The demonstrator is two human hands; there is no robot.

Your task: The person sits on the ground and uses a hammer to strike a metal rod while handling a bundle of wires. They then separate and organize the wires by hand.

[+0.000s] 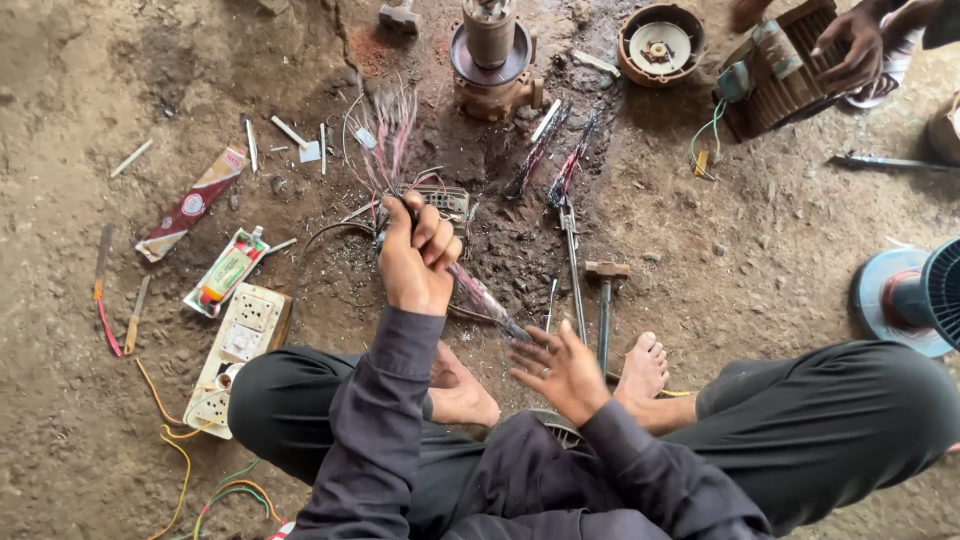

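A bundle of thin wires [385, 135] is held upright over the dirt floor [760, 260], its lower part hidden inside the fist. The left hand [415, 262] is raised and clenched around it. The right hand [560, 368] is spread open, fingers apart, beside a blurred wire strand [485, 300]. A hammer [605, 300] lies just beyond.
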